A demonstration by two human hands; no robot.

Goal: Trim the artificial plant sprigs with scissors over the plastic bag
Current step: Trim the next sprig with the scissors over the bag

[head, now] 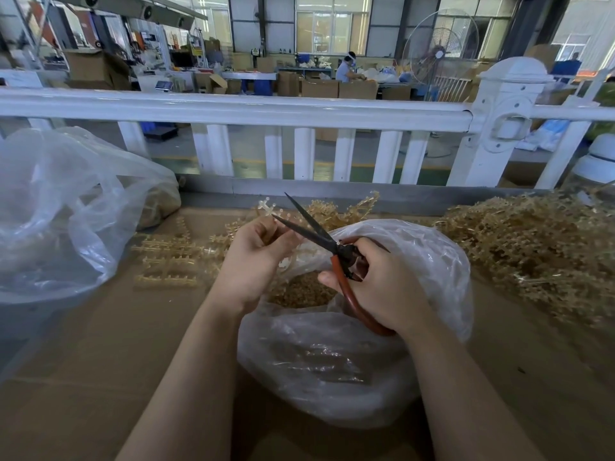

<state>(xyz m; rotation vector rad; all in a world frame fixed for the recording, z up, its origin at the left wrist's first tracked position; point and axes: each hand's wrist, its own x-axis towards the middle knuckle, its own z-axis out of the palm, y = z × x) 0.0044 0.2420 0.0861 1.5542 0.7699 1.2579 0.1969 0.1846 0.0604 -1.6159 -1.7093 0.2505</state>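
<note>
Mid-task | sprig (266, 207) pinched in left hand (254, 257) above bag (432, 261) | scissors (319, 234) gripped by right hand (376, 287), blades parted | trimmings seen in bag — large pile (532, 247) judged untrimmed

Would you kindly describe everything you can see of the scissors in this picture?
The scissors have two long, dark, narrow blades that look like metal, and reddish-brown looped handles. The blades are spread open, tips pointing up and away toward the white railing. The right hand grips the handles, fingers curled through and around them. They are held above the open plastic bag, near the left hand.
</note>
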